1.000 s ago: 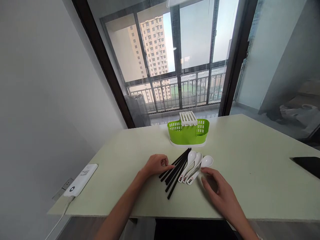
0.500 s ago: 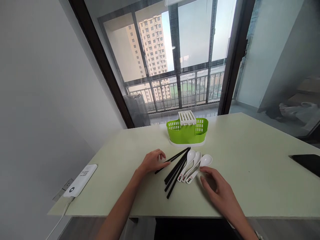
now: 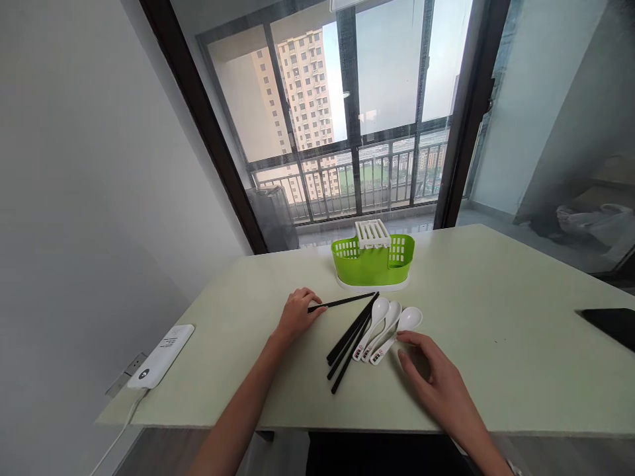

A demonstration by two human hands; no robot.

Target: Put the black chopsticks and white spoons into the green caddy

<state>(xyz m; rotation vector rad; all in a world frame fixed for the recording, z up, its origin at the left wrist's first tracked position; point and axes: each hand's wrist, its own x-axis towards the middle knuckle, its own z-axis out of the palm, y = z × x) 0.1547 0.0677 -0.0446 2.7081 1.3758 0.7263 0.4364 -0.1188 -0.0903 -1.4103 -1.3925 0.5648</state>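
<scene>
My left hand (image 3: 296, 312) pinches the near end of a black chopstick (image 3: 342, 303), which points right toward the green cutlery basket (image 3: 373, 260). Several other black chopsticks (image 3: 348, 344) lie in a slanted bundle on the pale table (image 3: 496, 357). Three white spoons (image 3: 384, 327) lie side by side just right of the bundle. My right hand (image 3: 436, 380) rests flat on the table with fingers spread, its fingertips next to the rightmost spoon's handle. A white slotted insert (image 3: 373, 233) sits on top of the basket.
A white power strip (image 3: 159, 346) with a cord lies at the table's left edge. A dark flat object (image 3: 610, 322) lies at the far right. A glass balcony door stands behind the table, and a white wall runs along the left.
My left hand has drawn one chopstick out of the bundle and moved it up and to the left. My right hand has stayed put beside the spoons.
</scene>
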